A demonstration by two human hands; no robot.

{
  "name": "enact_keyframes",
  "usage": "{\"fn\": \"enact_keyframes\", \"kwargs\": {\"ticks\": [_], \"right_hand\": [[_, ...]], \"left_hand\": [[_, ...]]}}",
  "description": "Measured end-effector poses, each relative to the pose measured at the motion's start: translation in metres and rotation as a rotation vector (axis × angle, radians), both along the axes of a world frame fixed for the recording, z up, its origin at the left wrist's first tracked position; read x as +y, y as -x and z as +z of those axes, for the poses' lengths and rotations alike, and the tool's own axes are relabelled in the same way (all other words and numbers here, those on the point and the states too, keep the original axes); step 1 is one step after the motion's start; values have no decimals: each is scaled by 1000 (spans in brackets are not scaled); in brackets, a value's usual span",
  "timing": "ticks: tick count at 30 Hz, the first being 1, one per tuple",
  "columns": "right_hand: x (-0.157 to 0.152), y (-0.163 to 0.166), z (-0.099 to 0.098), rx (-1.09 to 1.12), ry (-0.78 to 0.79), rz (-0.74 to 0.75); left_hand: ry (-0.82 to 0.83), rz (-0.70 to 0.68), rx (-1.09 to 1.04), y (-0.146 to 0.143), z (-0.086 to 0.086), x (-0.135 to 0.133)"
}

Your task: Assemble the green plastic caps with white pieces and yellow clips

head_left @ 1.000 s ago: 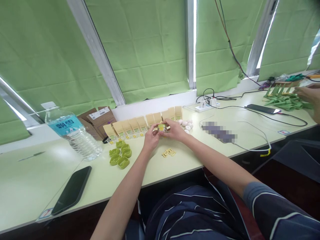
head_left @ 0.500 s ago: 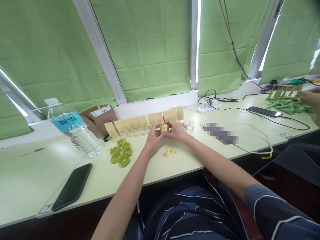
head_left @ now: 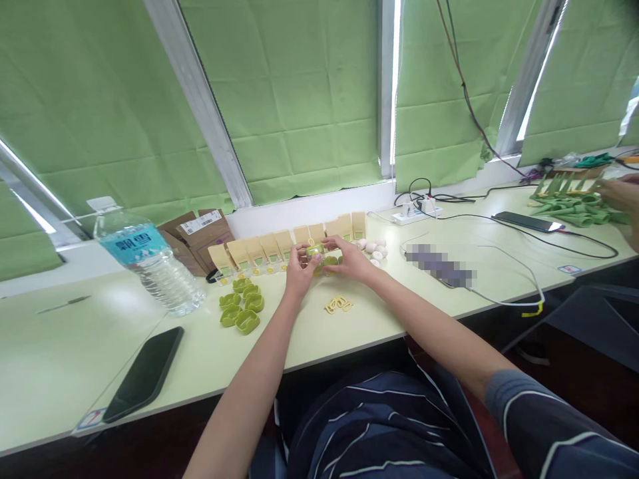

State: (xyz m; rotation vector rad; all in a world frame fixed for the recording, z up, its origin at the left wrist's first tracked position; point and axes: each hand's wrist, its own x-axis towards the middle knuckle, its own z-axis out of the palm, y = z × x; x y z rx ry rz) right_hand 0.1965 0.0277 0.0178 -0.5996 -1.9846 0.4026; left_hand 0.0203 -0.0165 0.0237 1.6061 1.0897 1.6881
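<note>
My left hand point(head_left: 299, 273) pinches a small clear-and-green container point(head_left: 315, 250) between thumb and fingers, just above the table. A yellow loop stands up from its top. Close on its right, my right hand point(head_left: 353, 261) has thumb and fingers apart, around a green piece point(head_left: 330, 261); whether it touches that piece is unclear. Behind my hands runs a row of beige cards with clear-and-green bases point(head_left: 272, 249). Several green moulded pieces point(head_left: 247, 320) lie to the left. Yellow loops point(head_left: 339, 305) lie in front, and pale rounded pieces point(head_left: 377, 250) sit to the right.
On the left are a water bottle point(head_left: 150, 256), a phone point(head_left: 144, 374), a pen point(head_left: 64, 304) and a cardboard box point(head_left: 197, 239). A power strip point(head_left: 417, 214), cables and another phone point(head_left: 528, 222) lie right. Another person's hand point(head_left: 622, 196) is beside green items point(head_left: 574, 206).
The container has moved slightly left and up with my left hand, and its yellow loop now shows. My right hand's fingers have come apart from it, staying nearly in place.
</note>
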Motion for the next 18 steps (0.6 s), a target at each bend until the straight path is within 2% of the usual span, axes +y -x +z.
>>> {"fn": "enact_keyframes", "kwargs": {"ticks": [3,7,13,18], "right_hand": [[8,-4,-6,-94,6,-106],[16,-6,-12,-200,95,-161],[18,-9,-13,-267,168,-160],[20,-10,-15,-244,178,-164]], "left_hand": [[-26,142,-15,10,1,6],[10,288,50,23,0,12],[113,361,206,36,-3,17],[167,318,192,44,-8,20]]}}
